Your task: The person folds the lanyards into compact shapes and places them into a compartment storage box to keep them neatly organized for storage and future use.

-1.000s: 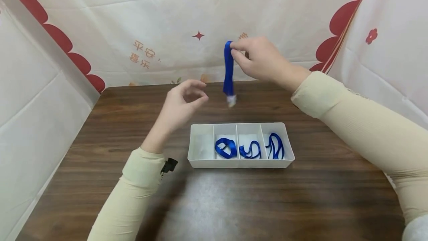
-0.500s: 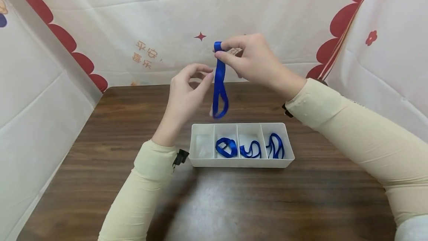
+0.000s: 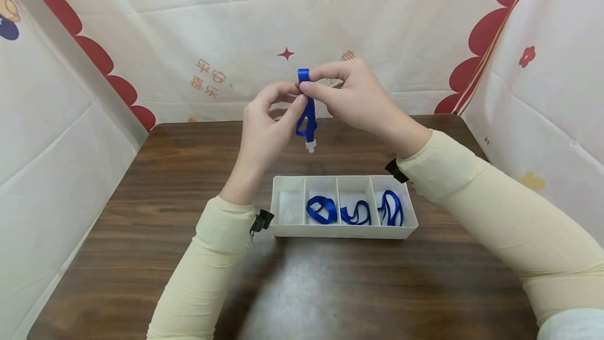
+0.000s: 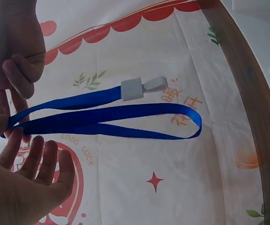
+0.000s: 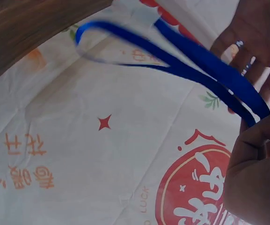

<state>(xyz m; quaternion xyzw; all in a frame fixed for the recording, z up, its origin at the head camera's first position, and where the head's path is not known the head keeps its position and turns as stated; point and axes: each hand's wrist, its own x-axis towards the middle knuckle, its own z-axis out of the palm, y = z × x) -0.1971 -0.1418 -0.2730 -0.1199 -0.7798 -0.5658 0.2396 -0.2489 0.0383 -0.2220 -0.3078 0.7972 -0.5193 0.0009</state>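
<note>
A folded blue lanyard point(image 3: 310, 114) hangs upright in the air beyond the box. At its top, my right hand point(image 3: 356, 93) pinches it between thumb and forefinger, leaving a small loop above the fingertips. Just below, the thumb and forefinger of my left hand point(image 3: 266, 122) meet on the strap; its other fingers are loosely spread. A white plastic clip point(image 4: 132, 89) ends one strand, beside a long hanging loop, in the left wrist view. In the right wrist view the strap point(image 5: 219, 77) runs up to both hands.
A white divided box point(image 3: 344, 231) stands on the dark wooden table point(image 3: 368, 282). Its three right compartments hold coiled blue lanyards point(image 3: 332, 215); nothing shows in the leftmost one point(image 3: 289, 206). A printed white cloth point(image 3: 245, 30) hangs behind, with white side walls.
The right hand has brought the lanyard left and slightly down to the left hand. The left hand has risen and taken the strap below the right fingertips. The box has stayed put.
</note>
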